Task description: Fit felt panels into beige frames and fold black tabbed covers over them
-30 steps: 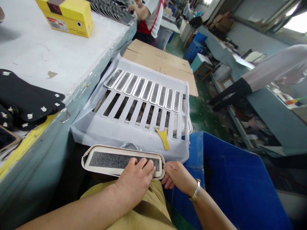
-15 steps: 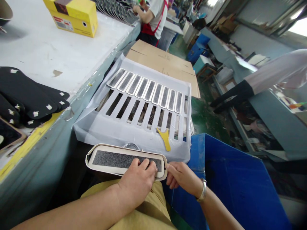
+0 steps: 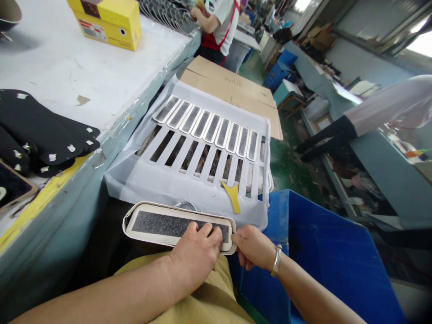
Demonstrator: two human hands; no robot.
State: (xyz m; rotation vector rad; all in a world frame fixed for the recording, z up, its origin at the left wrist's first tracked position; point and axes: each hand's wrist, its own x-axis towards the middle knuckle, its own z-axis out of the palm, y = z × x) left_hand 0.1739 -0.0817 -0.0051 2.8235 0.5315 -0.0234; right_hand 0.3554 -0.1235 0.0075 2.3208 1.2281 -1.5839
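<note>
A long, round-ended cream piece [image 3: 151,232] with a raised rim and a dark grey strip along its middle lies across my lap. My left hand [image 3: 199,247] has its curled fingers pressed on the right part of the grey strip; its thumb is hidden. At the piece's right end, my right hand [image 3: 254,247] is closed, thumb and finger pinching the rim. Just beyond, on a pale grey slotted sheet [image 3: 151,182], a row of several white-edged panels [image 3: 211,128] with dark centres lies side by side. A yellow Y-shaped piece [image 3: 232,196] rests on that sheet.
A blue bin [image 3: 332,256] stands at my right. On the left, a white worktable [image 3: 101,76] carries black rounded panels [image 3: 40,123] and a yellow box [image 3: 108,29]. Flattened cardboard [image 3: 232,85] lies farther back. One person [image 3: 216,27] works behind, another [image 3: 381,108] at right.
The view has shifted slightly. My right hand has turned a little at the piece's right end, its wrist moving left and up. My left hand keeps its place on the grey strip.
</note>
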